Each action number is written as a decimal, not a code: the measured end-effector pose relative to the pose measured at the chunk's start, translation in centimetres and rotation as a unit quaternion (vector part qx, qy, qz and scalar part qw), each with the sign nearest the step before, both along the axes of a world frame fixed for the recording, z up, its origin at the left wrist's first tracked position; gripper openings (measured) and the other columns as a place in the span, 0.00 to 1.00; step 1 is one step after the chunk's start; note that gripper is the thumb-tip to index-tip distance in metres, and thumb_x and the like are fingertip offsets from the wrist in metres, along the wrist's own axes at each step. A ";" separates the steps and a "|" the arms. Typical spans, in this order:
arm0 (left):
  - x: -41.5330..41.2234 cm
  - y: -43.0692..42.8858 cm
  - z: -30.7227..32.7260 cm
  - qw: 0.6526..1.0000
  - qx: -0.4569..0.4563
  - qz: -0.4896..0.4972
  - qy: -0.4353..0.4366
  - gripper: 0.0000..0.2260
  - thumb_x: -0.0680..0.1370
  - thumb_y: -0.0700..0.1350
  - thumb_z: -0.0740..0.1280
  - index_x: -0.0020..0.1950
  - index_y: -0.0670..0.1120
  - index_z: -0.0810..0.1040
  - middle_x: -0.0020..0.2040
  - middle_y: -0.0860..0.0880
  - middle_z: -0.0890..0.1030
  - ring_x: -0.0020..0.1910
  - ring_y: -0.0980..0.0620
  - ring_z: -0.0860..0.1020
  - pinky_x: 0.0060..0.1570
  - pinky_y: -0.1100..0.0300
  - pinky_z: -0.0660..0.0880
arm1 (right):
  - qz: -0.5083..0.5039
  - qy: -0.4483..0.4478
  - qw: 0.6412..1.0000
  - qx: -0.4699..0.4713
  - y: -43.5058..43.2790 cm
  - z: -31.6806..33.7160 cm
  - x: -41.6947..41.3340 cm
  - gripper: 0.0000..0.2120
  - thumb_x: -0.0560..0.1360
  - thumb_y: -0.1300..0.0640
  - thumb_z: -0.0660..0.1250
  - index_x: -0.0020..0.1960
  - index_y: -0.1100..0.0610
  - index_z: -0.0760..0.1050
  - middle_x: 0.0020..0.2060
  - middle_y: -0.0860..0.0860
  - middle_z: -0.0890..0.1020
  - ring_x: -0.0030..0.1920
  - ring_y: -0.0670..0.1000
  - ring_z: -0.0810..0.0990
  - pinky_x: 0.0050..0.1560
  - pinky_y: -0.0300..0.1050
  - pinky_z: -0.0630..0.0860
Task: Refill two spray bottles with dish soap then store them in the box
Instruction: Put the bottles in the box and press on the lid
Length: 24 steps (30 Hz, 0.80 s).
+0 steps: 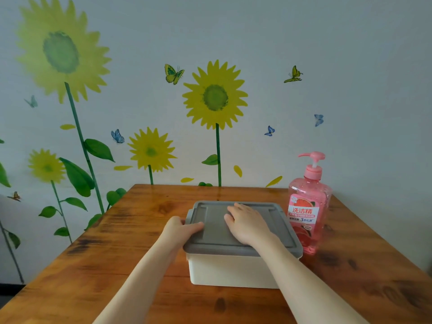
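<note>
Since the lid's on, guessing the spray bottles are inside, can't see them though:
table [98,265]: under everything
box [233,270]: lid [215,232] seated, directly beneath both palms
dish soap [309,206]: just beyond the right fingertips
right hand [247,224]: flat, fingers loosely together, pressing down
left hand [181,228]: fingers curled over the lid's edge, steadying

You face a pale wall [350,66] decorated with yellow sunflower stickers [215,97] and small butterflies [174,73]. Below it, a glossy brown wooden desk [117,253] stands against the wall.
</note>
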<state>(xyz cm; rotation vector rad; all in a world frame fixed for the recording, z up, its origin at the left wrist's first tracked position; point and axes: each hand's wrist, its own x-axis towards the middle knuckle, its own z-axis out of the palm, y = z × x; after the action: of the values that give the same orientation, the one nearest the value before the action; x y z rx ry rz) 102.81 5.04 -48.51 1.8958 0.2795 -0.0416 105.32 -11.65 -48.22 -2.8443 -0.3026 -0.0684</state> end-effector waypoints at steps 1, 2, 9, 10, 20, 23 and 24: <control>-0.1 -0.4 0.2 0.999 0.050 -0.004 -0.004 0.23 0.72 0.49 0.71 0.61 0.37 0.71 0.51 0.43 0.79 0.47 0.47 0.79 0.42 0.58 0.77 | 0.000 -0.005 1.000 0.000 0.0 0.0 0.0 0.22 0.82 0.51 0.46 0.72 0.56 0.62 0.74 0.54 0.61 0.75 0.52 0.57 0.73 0.50 0.54; -0.4 -0.8 0.5 0.995 0.097 -0.010 -0.006 0.24 0.72 0.51 0.71 0.61 0.38 0.69 0.51 0.44 0.77 0.47 0.49 0.77 0.39 0.60 0.76 | -0.002 -0.010 1.000 0.000 0.0 0.0 0.0 0.21 0.82 0.51 0.47 0.71 0.57 0.64 0.72 0.54 0.64 0.73 0.53 0.60 0.72 0.50 0.56; -0.6 -1.6 0.7 0.973 0.226 -0.036 -0.014 0.33 0.67 0.60 0.72 0.62 0.41 0.67 0.49 0.48 0.74 0.45 0.52 0.74 0.30 0.67 0.69 | -0.004 -0.024 1.000 -0.001 0.2 -0.1 0.0 0.18 0.81 0.54 0.47 0.64 0.59 0.68 0.67 0.55 0.69 0.70 0.54 0.64 0.68 0.51 0.60; -0.5 -1.6 0.7 0.970 0.237 -0.041 -0.017 0.32 0.68 0.60 0.72 0.62 0.41 0.67 0.49 0.49 0.75 0.44 0.53 0.74 0.30 0.67 0.69 | -0.004 -0.025 1.000 -0.002 0.2 -0.1 0.1 0.18 0.81 0.54 0.47 0.64 0.59 0.68 0.67 0.55 0.69 0.71 0.54 0.63 0.68 0.51 0.59; -0.7 -2.8 1.8 0.882 0.457 -0.086 -0.079 0.27 0.75 0.59 0.63 0.65 0.40 0.68 0.61 0.44 0.74 0.60 0.46 0.72 0.58 0.56 0.73 | -0.013 -0.025 0.998 0.059 0.0 -0.2 0.5 0.17 0.81 0.58 0.48 0.64 0.59 0.70 0.68 0.56 0.71 0.70 0.56 0.65 0.68 0.50 0.61; -0.5 -5.9 2.1 0.858 0.472 -0.145 -0.140 0.17 0.79 0.46 0.58 0.66 0.39 0.68 0.70 0.40 0.65 0.69 0.44 0.65 0.68 0.53 0.65 | -0.050 -0.008 0.983 0.178 -0.4 0.1 0.6 0.16 0.80 0.59 0.49 0.62 0.58 0.71 0.64 0.57 0.74 0.66 0.58 0.71 0.61 0.47 0.67; -0.4 -7.0 2.2 0.855 0.466 -0.175 -0.144 0.15 0.79 0.42 0.57 0.65 0.39 0.69 0.69 0.40 0.66 0.68 0.44 0.66 0.67 0.54 0.65 | -0.061 -0.002 0.974 0.218 -0.6 0.3 0.5 0.18 0.81 0.59 0.49 0.66 0.58 0.69 0.66 0.56 0.73 0.67 0.57 0.70 0.62 0.47 0.66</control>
<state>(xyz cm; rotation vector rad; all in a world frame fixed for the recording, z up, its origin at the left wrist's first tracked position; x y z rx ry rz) 102.44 -2.00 -46.35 2.8599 -0.3318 0.1649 105.87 -12.27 -47.96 -2.4231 -0.0971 -0.1467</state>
